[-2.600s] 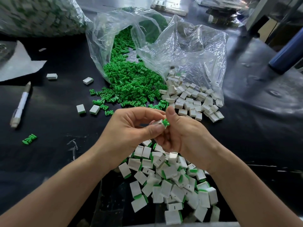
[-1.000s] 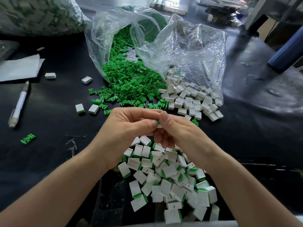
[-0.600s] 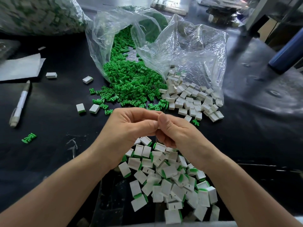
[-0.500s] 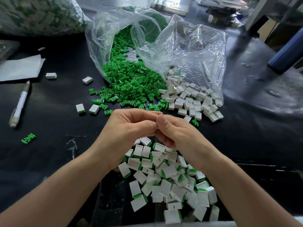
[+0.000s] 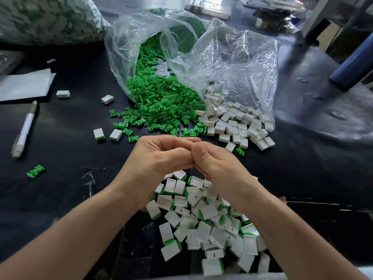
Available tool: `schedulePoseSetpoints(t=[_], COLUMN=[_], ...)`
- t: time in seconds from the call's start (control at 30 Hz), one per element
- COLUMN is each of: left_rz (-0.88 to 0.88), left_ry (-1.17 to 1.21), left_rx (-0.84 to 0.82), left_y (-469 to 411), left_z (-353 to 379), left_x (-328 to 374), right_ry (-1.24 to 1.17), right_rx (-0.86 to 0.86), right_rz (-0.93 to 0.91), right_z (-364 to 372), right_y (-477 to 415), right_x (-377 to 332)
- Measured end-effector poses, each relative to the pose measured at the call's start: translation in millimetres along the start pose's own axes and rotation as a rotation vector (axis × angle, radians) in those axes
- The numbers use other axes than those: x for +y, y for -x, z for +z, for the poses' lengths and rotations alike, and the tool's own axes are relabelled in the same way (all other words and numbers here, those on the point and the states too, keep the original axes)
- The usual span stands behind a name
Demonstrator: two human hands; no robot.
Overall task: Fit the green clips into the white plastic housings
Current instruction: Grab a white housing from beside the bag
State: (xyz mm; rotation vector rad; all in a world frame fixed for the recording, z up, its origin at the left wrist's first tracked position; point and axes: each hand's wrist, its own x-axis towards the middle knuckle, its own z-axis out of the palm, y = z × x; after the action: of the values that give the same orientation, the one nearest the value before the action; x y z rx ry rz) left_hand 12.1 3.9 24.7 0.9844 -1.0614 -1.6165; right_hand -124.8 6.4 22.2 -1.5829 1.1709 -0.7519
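Both curled, thumbs pressed tog. (pinched item hidden): left hand (image 5: 159, 156), right hand (image 5: 219, 165); green clips (image 5: 161, 106) just beyond.

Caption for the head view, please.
Left hand and right hand meet fingertip to fingertip above assembled housings; green clips and empty white housings spill from a clear bag behind.

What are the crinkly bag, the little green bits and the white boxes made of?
The bag looks like thin plastic film: see-through, crinkled, shiny. The green clips look like hard moulded plastic: identical shapes, dull finish. The white boxes probably too: smooth, matt.
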Motion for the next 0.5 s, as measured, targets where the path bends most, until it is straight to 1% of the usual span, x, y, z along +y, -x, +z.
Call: schedulePoseSetpoints(t=[0.5], left_rz=[0.020], left_ry=[0.017], left_rx=[0.040], left_y=[0.6], left_z=[1.1], left_x=[-2.5], right_ry=[0.068], right_rx=[0.054], right_rz=[-0.026], right_z=[5.8], right_y=[-2.6], right_x=[2.3])
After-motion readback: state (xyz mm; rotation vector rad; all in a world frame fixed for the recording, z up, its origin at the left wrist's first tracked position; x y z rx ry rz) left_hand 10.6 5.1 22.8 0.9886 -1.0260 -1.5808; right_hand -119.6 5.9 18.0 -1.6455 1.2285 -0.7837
